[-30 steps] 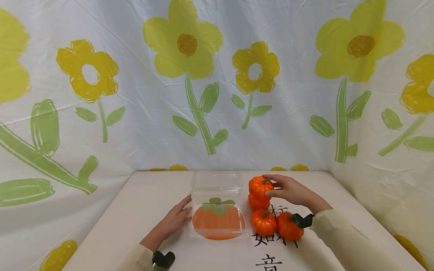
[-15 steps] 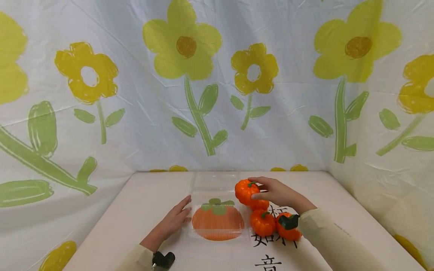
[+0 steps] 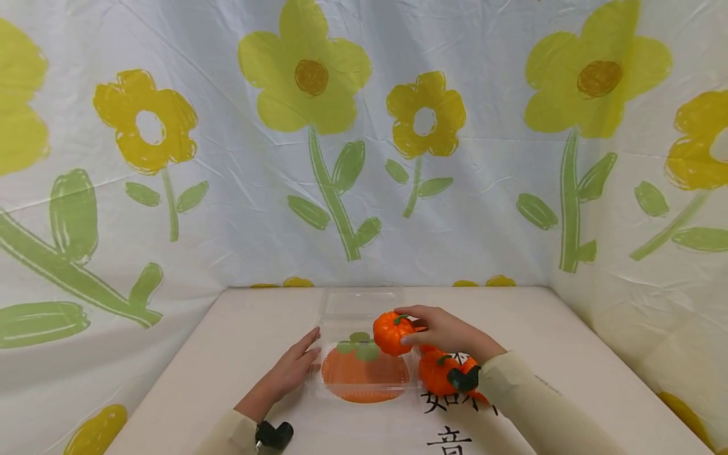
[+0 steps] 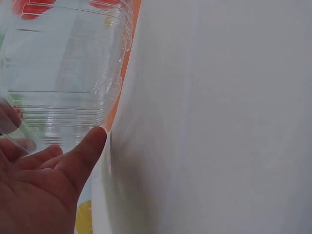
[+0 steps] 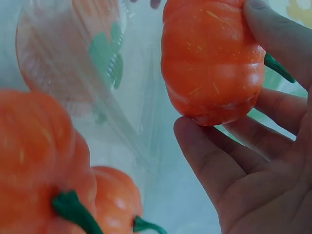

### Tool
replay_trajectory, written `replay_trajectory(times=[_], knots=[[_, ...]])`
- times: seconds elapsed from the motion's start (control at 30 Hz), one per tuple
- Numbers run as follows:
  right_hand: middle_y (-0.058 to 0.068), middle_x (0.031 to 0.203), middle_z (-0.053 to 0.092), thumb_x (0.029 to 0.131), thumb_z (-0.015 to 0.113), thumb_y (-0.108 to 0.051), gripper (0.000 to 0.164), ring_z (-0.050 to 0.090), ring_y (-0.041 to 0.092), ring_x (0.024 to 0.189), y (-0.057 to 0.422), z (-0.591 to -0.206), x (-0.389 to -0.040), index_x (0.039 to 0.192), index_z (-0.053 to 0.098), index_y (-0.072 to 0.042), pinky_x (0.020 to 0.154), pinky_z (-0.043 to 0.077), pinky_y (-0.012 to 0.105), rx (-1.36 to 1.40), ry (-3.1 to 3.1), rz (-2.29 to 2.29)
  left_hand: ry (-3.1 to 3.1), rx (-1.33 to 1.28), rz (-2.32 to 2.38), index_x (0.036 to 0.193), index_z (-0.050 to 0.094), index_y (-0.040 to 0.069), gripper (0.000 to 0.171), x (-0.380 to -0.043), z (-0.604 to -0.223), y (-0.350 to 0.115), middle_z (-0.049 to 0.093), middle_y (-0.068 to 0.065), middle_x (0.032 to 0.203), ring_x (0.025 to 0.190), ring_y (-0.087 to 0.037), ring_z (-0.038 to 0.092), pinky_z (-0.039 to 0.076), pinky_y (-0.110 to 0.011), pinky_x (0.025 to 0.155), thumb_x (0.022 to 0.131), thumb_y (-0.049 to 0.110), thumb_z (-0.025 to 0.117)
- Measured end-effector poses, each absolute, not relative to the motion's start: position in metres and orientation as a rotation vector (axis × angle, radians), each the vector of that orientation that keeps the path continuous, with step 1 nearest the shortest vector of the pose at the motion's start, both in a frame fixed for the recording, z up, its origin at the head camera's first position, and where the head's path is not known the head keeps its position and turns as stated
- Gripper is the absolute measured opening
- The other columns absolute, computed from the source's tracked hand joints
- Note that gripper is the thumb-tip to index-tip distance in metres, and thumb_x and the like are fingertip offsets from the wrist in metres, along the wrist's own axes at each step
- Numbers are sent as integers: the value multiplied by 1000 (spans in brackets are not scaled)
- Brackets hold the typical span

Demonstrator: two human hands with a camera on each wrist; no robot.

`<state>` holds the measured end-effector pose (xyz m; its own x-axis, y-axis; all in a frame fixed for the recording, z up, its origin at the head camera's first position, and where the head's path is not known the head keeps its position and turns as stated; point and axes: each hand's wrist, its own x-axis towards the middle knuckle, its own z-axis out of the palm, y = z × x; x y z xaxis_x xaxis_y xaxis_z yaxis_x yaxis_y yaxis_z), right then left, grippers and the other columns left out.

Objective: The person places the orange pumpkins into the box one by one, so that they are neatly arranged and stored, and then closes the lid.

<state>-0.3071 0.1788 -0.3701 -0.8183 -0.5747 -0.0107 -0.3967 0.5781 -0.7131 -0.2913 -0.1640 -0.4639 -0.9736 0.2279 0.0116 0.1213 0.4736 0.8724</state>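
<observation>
My right hand [image 3: 449,328] holds an orange toy pumpkin [image 3: 392,333] with a green stem, over the right part of a clear plastic clamshell box [image 3: 364,384]. In the right wrist view, thumb and fingers grip that pumpkin [image 5: 212,58] from its sides. The box stands with its lid [image 3: 361,302] folded back, and a printed orange fruit shows through its bottom. At the box's left side, my left hand [image 3: 290,370] touches the wall with fairly straight fingers. The left wrist view has the thumb [image 4: 90,146] against the clear wall [image 4: 63,112].
More orange pumpkins [image 3: 436,374] lie right of the box, partly behind the right wrist and its dark strap device [image 3: 463,378]. Black printed characters [image 3: 449,439] mark the pale table [image 3: 244,328]. Flower-patterned curtains [image 3: 483,221] enclose the back and sides.
My right hand has carried the pumpkin leftward and slightly down, from above the other pumpkins to over the box. The left hand has stayed at the box's side.
</observation>
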Motion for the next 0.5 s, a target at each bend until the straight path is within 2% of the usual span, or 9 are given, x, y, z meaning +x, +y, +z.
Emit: replay_trajectory(times=[0.5], knots=[[4,146,48,89,68,-38,63,55,30,127,152,-378,-301,146,44,-22,99,51,45,-867,2524,-1072,2620,299,1496,155,23,14,57,-292,-465,-163,35,-13,156,143,-38,32,27,-61,114,103,28,42]])
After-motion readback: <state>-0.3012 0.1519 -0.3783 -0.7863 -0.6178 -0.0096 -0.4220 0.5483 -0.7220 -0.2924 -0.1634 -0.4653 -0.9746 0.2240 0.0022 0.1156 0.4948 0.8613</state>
